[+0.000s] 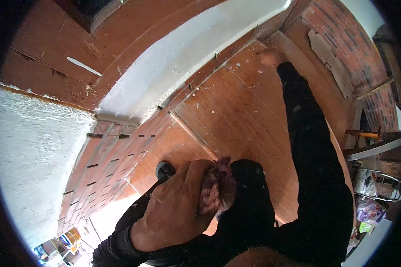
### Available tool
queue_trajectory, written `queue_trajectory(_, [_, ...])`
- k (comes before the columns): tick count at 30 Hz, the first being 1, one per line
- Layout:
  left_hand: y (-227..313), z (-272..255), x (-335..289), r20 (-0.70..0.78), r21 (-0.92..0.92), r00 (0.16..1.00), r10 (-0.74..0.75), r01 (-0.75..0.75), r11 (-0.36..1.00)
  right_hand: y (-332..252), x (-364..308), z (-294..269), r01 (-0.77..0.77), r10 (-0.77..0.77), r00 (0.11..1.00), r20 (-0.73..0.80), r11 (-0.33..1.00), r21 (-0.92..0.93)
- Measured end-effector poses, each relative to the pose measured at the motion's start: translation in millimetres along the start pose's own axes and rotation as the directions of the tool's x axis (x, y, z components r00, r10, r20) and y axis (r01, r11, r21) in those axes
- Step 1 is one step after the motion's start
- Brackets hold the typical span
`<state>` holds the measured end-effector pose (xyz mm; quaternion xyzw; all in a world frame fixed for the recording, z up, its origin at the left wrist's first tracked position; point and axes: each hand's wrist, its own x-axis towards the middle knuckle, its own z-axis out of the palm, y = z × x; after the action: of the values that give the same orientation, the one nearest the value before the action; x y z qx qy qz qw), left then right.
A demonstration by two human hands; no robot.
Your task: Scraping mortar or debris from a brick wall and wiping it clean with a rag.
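Passable: tiled floor (238,102) between left hand (173,202) near and right hand (269,58) far; thin strip (194,134) crosses it. Left blocked by brick wall (98,173), right by black sleeve (314,147). Far right, flat brown piece (329,62). Near: trouser leg (249,182), left hand's pinkish crumpled bundle (210,196) obstruct.

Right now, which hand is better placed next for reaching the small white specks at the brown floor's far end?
Probably your right hand: it is near the small white specks, though blur hides its grip. Your left hand is farther, holding a crumpled pinkish bundle.
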<state>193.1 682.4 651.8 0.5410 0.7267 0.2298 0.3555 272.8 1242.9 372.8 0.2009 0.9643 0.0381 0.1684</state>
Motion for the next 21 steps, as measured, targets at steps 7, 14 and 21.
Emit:
queue_trajectory(7, [-1.7, 1.1, -6.2, -0.036, -0.043, 0.998, -0.048, 0.046, 0.998, -5.2, -29.9, 34.3, -0.147, 0.18, 0.981, -0.077, 0.935, 0.321])
queue_trajectory(14, [-3.5, 0.4, -13.3, -0.055, -0.036, 0.985, -0.163, 0.161, 0.986, -74.2, -135.0, 13.3, 0.029, 0.226, 0.944, -0.241, 0.671, 0.741])
queue_trajectory(21, [2.9, 2.7, -7.8, -0.046, 0.007, 0.999, 0.007, -0.007, 1.0, -62.9, -107.5, 9.4, -0.065, 0.215, 0.972, -0.1, 0.649, 0.758])
